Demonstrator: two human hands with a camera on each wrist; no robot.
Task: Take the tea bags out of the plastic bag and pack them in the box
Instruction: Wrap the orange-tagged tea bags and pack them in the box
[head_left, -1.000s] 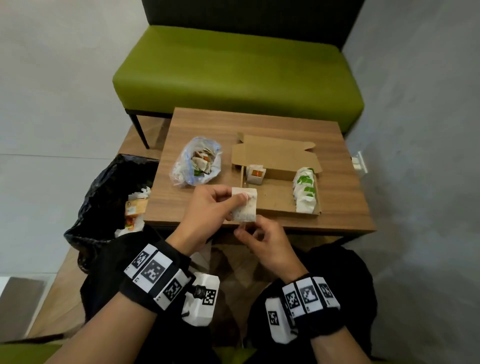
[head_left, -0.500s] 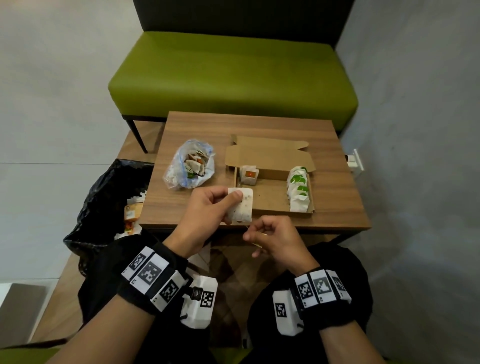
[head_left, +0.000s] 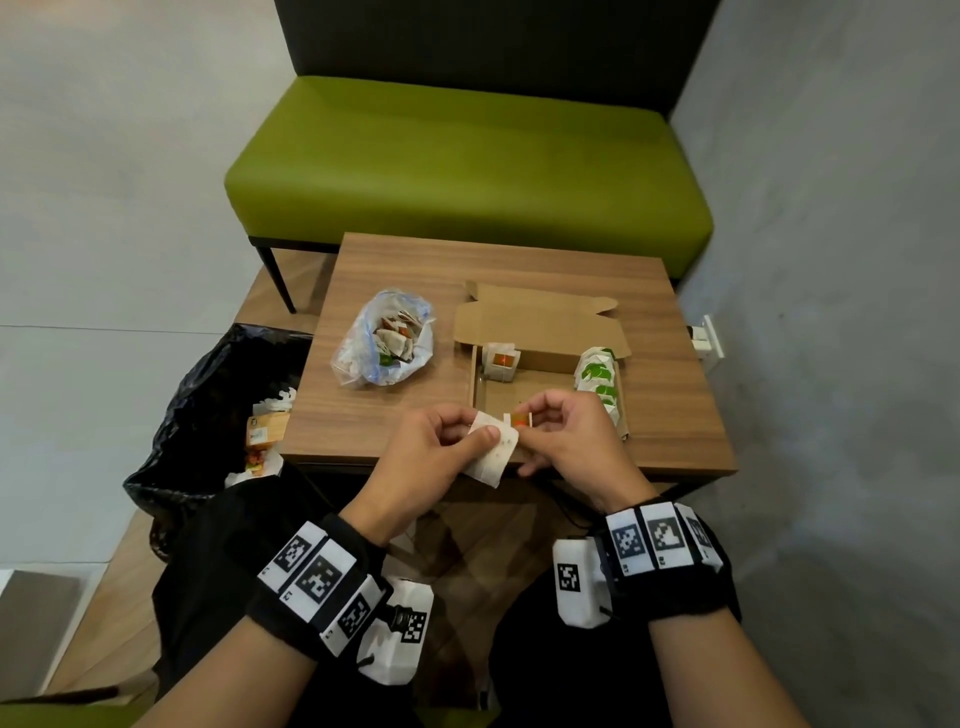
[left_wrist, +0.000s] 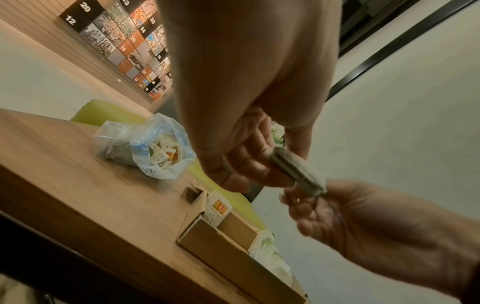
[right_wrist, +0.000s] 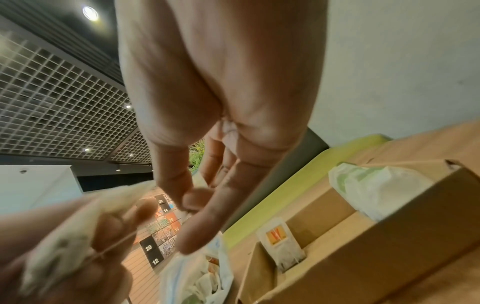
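My left hand (head_left: 441, 441) pinches a white tea bag (head_left: 493, 457) over the table's near edge; the same tea bag (left_wrist: 298, 170) shows edge-on in the left wrist view. My right hand (head_left: 571, 436) pinches its orange tag (head_left: 521, 419) at the bag's top. Behind them lies the open cardboard box (head_left: 540, 400), with one orange-tagged tea bag (head_left: 501, 361) upright at its left end and a row of green-tagged tea bags (head_left: 600, 382) at its right. The plastic bag (head_left: 384, 343) with several tea bags sits left of the box.
The wooden table (head_left: 670, 415) stands before a green bench (head_left: 467, 166). A black bin bag (head_left: 208, 415) with litter is on the floor at the left. A grey wall (head_left: 831, 312) runs close on the right.
My right hand has come up from below the tea bag and taken its orange tag at the top. The left hand keeps its hold on the bag.
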